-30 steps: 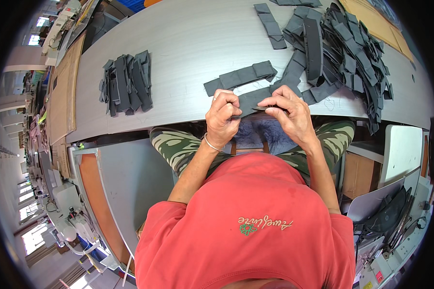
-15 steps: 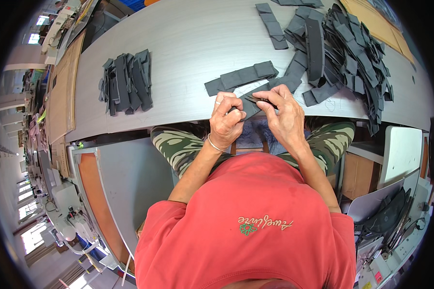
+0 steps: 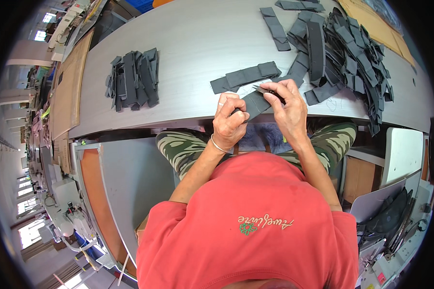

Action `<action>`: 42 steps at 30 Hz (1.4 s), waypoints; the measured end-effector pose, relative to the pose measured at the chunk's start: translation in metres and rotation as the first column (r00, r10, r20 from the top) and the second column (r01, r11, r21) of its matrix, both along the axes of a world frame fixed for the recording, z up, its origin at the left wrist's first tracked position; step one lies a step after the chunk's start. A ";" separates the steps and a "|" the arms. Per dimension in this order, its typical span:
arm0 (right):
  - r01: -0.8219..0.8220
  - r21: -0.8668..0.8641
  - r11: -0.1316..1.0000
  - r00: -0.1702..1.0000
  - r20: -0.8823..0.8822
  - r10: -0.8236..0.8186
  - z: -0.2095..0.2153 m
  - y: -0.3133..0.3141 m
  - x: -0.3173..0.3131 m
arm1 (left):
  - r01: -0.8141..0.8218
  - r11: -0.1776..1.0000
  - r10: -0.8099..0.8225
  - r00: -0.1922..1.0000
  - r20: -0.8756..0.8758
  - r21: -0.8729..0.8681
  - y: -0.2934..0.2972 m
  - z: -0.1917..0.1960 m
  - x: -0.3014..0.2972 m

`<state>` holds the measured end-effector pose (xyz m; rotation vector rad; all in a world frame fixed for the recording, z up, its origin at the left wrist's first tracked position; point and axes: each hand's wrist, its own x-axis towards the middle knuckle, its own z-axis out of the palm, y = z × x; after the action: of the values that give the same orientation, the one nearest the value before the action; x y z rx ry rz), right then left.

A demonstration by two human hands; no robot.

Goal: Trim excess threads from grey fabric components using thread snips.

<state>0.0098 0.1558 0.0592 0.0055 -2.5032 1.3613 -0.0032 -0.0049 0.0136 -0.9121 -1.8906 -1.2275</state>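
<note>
Dark grey strip [image 3: 256,103] sits between the hands at the counter's [image 3: 188,62] near edge. Left hand's [image 3: 230,123] fingers [image 3: 234,104] curl in, pinching its near-left end; right hand's [image 3: 289,110] thumb and forefinger pinch a small dark pointed tool [image 3: 259,89], tip out over the strip's far side. Strip lies just right of the left fingers, long axis slanting away and rightward toward the right hand; left is nearer, gripping it. Just beyond: loose strip [image 3: 246,76]; left, strip stack [image 3: 134,79]; right, tangled strip pile [image 3: 354,58]. Gripped end hidden in left fist; tool's handle mostly covered; can't tell whether tip touches fabric or where strip's far end stops.
</note>
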 end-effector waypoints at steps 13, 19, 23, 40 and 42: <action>-0.184 0.123 0.975 0.983 -0.001 0.185 0.013 -0.015 0.033 | -0.035 0.992 0.041 0.998 -0.053 0.118 -0.020 -0.006 0.017; -0.320 -0.287 0.903 0.942 0.002 0.335 0.020 -0.007 0.045 | -0.006 0.985 0.023 0.995 -0.094 0.171 -0.021 -0.011 0.021; -0.162 0.062 0.985 0.983 -0.078 0.167 0.013 -0.014 0.048 | 0.019 0.985 0.001 0.994 -0.113 0.174 -0.018 -0.012 0.027; -0.119 -0.599 0.792 0.968 0.107 0.227 -0.021 -0.014 -0.005 | -0.076 0.997 0.075 0.987 -0.142 -0.002 -0.018 -0.023 0.030; -0.049 -0.641 0.766 0.987 0.087 0.136 -0.023 0.005 -0.011 | -0.108 0.994 0.107 0.985 -0.137 0.004 -0.017 -0.029 0.030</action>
<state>-0.0007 0.1612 0.0357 -0.1059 -2.0129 2.2569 0.0272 -0.0215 -0.0156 -0.8624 -1.8092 -1.0703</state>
